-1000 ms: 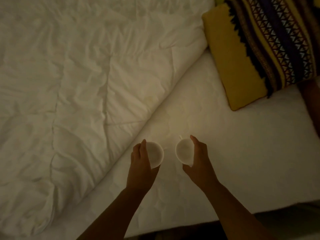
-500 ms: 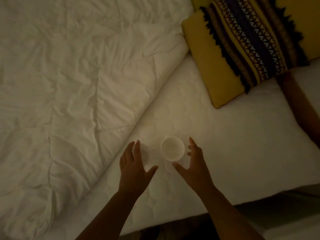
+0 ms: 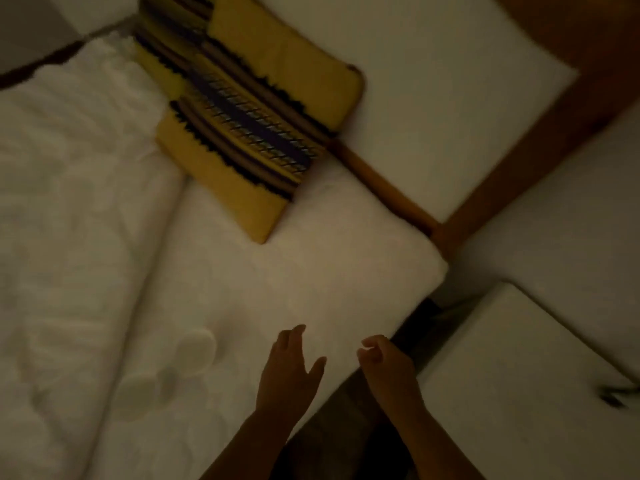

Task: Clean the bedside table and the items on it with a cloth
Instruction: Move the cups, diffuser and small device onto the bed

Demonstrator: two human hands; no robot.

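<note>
I see two pale cups (image 3: pixel 195 351) on the bed (image 3: pixel 311 271), side by side and nearly touching. They lie on a diagonal from lower left to upper right, just beside the folded edge of the duvet (image 3: pixel 69 237). Blur hides which way they face, though both look upright.

The white counter (image 3: pixel 519 393) lies low on my right, set cornerwise, one corner aimed up-frame toward the dark gap by the bed. A small dark item (image 3: pixel 613 398) sits at its far right edge, too smeared to name.

Both hands hover between cups and counter. My view puts the left hand (image 3: pixel 287 368) over the bed's near edge, right of the cups and apart from them. Its fingers (image 3: pixel 298 332) are straight and spread, thumb out, holding nothing.

The right hand (image 3: pixel 388 365) hangs over the gap, near the counter's left edge. Its fingers (image 3: pixel 375 341) are loosely curled with the thumb tip close to them, and they grip nothing I can make out.

A yellow patterned pillow (image 3: pixel 249 133) lies up-frame, against a wooden frame (image 3: pixel 381 181).
</note>
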